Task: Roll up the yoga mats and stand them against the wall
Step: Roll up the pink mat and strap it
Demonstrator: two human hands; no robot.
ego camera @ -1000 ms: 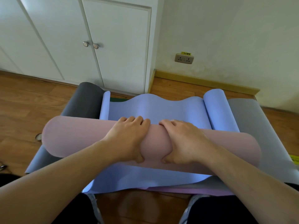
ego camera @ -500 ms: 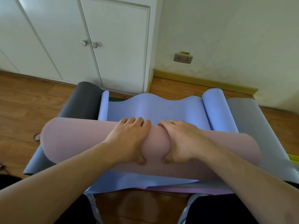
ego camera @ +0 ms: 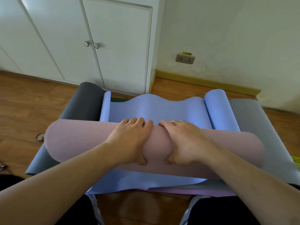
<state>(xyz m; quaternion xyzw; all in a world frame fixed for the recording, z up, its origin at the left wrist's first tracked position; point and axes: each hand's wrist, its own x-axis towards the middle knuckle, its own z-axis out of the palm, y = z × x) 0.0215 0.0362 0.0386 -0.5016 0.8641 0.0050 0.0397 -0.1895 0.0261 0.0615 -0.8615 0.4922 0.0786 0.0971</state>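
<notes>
Down on the brown wooden plank floor (ego camera: 29, 111), a thick pink foam yoga-mat roll (ego camera: 78, 140) lies crosswise, left to right, and both hands are on its middle. Left hand (ego camera: 129, 140) drapes over the top, fingers curled over the far side, thumb hooked on the near side, gripping the roll. Right hand (ego camera: 185, 140) mirrors it just beside, fingertips almost touching the left's, thumb tucked under the near face, also gripping.

Beyond the roll a periwinkle-blue yoga mat (ego camera: 155, 109) stretches away, wavy at its far edge, both side edges curled upward; more blue shows on the near side beneath the roll. A dark grey mat (ego camera: 84, 103) lies at far left, a light grey mat (ego camera: 253, 120) at right.

Far back, white double cabinet doors (ego camera: 120, 46) with two round metal knobs (ego camera: 91, 44). On the cream wall (ego camera: 227, 30) sits a beige power socket (ego camera: 185, 58) topped by a yellow sticker (ego camera: 187, 53); its writing is too small to read.
</notes>
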